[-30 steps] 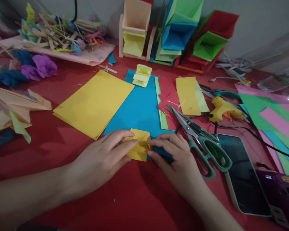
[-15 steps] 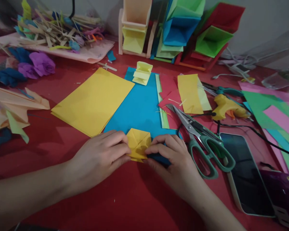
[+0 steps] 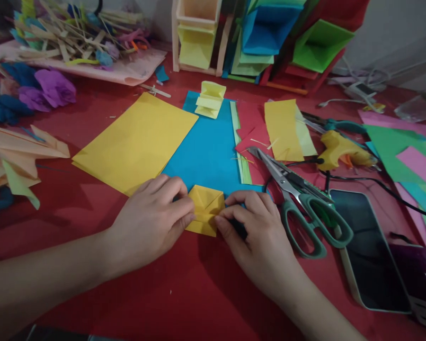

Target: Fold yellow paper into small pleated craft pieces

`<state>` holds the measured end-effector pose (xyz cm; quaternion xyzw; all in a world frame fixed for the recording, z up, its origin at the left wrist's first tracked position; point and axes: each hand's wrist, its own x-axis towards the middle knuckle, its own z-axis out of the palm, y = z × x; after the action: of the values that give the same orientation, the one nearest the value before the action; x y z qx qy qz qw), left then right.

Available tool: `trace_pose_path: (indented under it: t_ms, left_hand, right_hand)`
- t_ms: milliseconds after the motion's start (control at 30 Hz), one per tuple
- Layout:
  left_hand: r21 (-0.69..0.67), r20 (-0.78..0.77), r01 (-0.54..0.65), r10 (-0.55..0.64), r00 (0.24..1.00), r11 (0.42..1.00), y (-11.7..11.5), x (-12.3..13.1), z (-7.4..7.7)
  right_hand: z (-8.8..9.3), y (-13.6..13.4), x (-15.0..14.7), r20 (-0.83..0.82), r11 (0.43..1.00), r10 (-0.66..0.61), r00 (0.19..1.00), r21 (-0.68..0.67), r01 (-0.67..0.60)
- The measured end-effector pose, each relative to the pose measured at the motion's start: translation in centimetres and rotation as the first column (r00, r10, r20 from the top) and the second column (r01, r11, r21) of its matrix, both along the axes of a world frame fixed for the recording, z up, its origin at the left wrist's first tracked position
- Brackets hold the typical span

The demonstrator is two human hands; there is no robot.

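Note:
A small folded piece of yellow paper [image 3: 208, 206] lies on the red table in front of me, its upper end over the blue sheet [image 3: 208, 151]. It shows diagonal creases above and a folded band across its lower part. My left hand [image 3: 156, 213] grips its left edge between thumb and bent fingers. On the opposite edge, my right hand [image 3: 253, 227] pinches the paper with thumb and fingertips. Larger yellow sheets [image 3: 138, 142] lie beyond my left hand. Green-handled scissors [image 3: 301, 213] rest just right of my right hand.
A phone [image 3: 369, 251] and a yellow glue gun [image 3: 344, 151] lie to the right, with a black cord between them. Paper box stands [image 3: 199, 47] line the back. A pale yellow folded paper [image 3: 210, 99] stands ahead. Purple paper flowers [image 3: 53, 90] sit at left.
The lower edge of the small yellow paper is now turned into a flat band, with a flap showing below. My left thumb has moved up onto the fold. The view has shifted slightly.

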<state>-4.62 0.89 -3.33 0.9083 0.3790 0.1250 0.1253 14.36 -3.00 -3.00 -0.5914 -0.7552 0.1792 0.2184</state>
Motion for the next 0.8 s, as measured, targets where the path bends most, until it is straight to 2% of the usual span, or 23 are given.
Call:
trace_pose_path:
  t_ms: [233,800]
  left_hand:
    - [0.013,-0.090,-0.009,0.010,0.996,1.000,0.24,0.32,0.00]
    - [0.025,-0.135,0.003,0.000,0.991,1.000,0.63,0.68,-0.01]
  right_hand:
    - [-0.23,0.07,-0.34,0.082,0.998,-0.043,0.996,0.041,0.040]
    - [-0.30,-0.29,-0.97,0.176,0.996,-0.068,0.982,0.064,0.058]
